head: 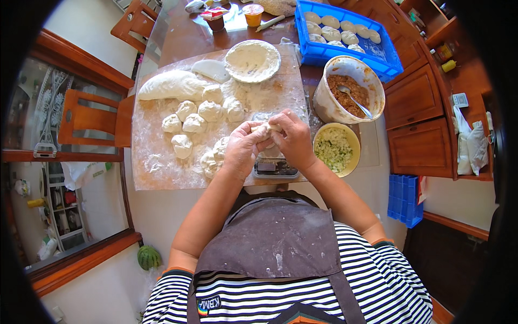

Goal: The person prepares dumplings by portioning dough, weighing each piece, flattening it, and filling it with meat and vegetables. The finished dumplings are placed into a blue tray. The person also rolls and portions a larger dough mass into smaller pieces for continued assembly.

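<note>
A small piece of dough (265, 128) is pinched between the fingers of my left hand (243, 146) and my right hand (293, 137). Both hands hold it just above a kitchen scale (276, 173), which they partly cover. Left of my hands, several floured dough lumps (195, 123) sit on a wooden board (156, 162). More lumps (208, 163) lie close beside my left forearm. Behind them stretches a long log of dough (172, 86), with a white dough scraper (210, 69) near its end. A flour-coated bowl (279, 67) stands at the board's far edge.
To the right stand a white bucket (319, 97) of brown filling with a metal spoon (356, 103), and a yellow bowl (356, 162) of chopped vegetables. A blue crate (323, 58) holds several shaped buns (331, 33). Behind the board are a cup (253, 19) and a jar (215, 23).
</note>
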Tool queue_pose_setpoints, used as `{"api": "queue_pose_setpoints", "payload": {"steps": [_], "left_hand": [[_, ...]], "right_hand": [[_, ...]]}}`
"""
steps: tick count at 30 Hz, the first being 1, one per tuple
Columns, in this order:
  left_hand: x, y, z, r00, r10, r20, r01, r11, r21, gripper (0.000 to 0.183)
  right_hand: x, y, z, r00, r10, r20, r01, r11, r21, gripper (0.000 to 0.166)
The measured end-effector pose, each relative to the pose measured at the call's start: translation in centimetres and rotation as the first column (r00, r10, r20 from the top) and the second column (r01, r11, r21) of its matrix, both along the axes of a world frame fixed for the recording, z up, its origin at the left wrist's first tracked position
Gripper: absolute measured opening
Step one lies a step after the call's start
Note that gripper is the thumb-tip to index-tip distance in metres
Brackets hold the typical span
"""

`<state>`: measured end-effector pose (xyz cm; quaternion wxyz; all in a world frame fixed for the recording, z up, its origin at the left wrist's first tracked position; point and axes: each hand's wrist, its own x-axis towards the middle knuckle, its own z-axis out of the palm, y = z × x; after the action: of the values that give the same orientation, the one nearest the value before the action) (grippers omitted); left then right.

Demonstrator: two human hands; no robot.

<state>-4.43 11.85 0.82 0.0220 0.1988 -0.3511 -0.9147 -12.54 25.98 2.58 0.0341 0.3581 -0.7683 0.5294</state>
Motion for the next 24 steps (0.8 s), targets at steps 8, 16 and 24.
{"api": "queue_pose_setpoints", "payload": {"steps": [8, 16, 24], "left_hand": [[6.1, -0.3, 0.0, 0.891, -0.425, 0.156, 0.453, 0.851, -0.266, 0.033], [5.1, -1.9, -0.9, 0.975, -0.2, 0.095, 0.141, 0.228, -0.963, 0.054], [2.7, -0.9, -2.0, 0.956, -0.194, 0.221, 0.214, -0.058, -0.975, 0.04]], "right_hand": [[-1.1, -0.2, -1.1, 0.958, -0.119, 0.262, 0.116, 0.993, 0.028, 0.018], [-0.4, 0.1, -6.2, 0.981, 0.113, -0.155, -0.039, 0.909, 0.414, 0.023], [-1.8, 2.1, -0.9, 0.993, -0.07, 0.096, 0.056, 0.989, 0.139, 0.018]]}}
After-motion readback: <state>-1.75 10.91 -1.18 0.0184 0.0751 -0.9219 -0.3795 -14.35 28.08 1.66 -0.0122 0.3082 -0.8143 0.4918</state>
